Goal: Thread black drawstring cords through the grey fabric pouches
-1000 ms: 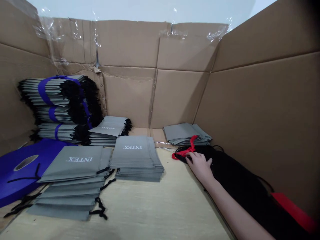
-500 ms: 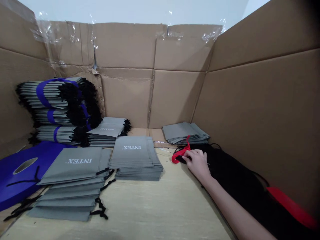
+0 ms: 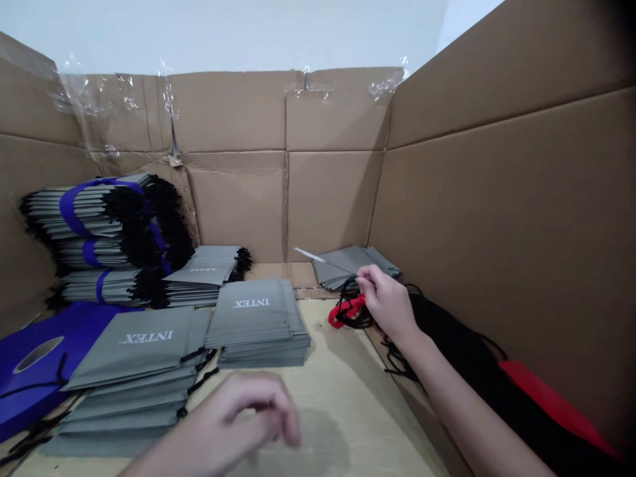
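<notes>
My right hand (image 3: 390,298) is closed around a thin pale-tipped rod (image 3: 312,255), which points up and left over the back stack of grey pouches (image 3: 350,262). Under its fingers lie a red band (image 3: 348,311) and loops of black cord (image 3: 365,323). My left hand (image 3: 253,411), a little blurred, hovers over the front of the table with loosely curled fingers and nothing visible in them. Nearest to it are a fanned row of grey drawstring pouches (image 3: 144,338) and a neat stack of grey pouches (image 3: 256,305) marked INTEX.
Bundles of pouches tied with blue bands (image 3: 94,218) are piled at the back left, above a blue roll (image 3: 30,384). A bundle of black cords (image 3: 462,358) with a red strip (image 3: 551,404) lies along the right. Cardboard walls (image 3: 233,199) enclose the table.
My left hand has come into view at the bottom. My right hand has lifted slightly off the red band and now shows the rod in its fingers. The view has shifted a little.
</notes>
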The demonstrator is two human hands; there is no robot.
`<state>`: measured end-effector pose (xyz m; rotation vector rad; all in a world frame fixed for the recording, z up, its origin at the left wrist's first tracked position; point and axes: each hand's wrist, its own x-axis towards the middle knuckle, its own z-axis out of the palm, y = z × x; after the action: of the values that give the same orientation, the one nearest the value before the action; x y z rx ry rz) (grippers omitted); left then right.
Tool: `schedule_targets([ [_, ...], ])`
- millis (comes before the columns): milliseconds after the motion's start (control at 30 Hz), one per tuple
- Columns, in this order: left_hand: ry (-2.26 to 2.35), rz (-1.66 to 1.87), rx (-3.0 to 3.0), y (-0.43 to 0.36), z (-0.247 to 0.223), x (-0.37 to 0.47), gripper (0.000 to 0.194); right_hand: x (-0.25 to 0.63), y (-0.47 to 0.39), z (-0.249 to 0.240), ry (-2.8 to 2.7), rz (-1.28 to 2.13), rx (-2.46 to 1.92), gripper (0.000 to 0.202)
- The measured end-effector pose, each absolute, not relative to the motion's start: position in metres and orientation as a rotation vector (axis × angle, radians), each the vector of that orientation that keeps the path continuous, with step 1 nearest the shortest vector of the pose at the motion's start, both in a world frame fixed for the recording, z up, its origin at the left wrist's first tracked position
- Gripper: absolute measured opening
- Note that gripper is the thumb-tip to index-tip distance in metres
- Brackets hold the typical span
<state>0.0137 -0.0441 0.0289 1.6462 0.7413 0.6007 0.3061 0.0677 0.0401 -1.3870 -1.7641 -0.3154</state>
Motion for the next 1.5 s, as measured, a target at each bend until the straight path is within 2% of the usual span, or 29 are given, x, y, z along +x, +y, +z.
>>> schedule_targets([
  [100,0.604,0.477,1.317,-0.007,0.038,0.057,0.029,0.28,0.051,0.073,-1.869,-0.169,-1.285,0.015],
  [233,0.358,0.672,0.723,0.034,0.04,0.096,0.042,0.26,0.027,0.086,-2.003,0.0,-1.21,0.017],
  [433,0.447,0.952,0.353,0.053,0.033,0.09,0.031,0.272,0.0,0.057,-2.106,0.119,-1.28,0.02],
  [733,0.621,1.31,0.301,0.074,0.008,0.04,0.034,0.304,-0.022,0.03,-2.136,0.03,-1.482,0.023],
  [900,0.661,1.436,0.386,0.079,-0.003,0.022,0.023,0.316,-0.008,0.024,-2.178,-0.002,-1.558,0.025],
  [1133,0.63,1.552,0.654,0.072,-0.006,0.001,0.004,0.316,0.03,0.007,-2.236,0.132,-1.538,0.029],
  [1300,0.633,1.481,0.808,0.079,-0.001,-0.022,0.029,0.318,0.065,-0.003,-2.214,0.241,-1.475,0.033],
  [1500,0.751,1.194,1.043,0.085,-0.009,-0.022,0.044,0.293,0.077,-0.005,-2.149,0.165,-1.389,0.032],
])
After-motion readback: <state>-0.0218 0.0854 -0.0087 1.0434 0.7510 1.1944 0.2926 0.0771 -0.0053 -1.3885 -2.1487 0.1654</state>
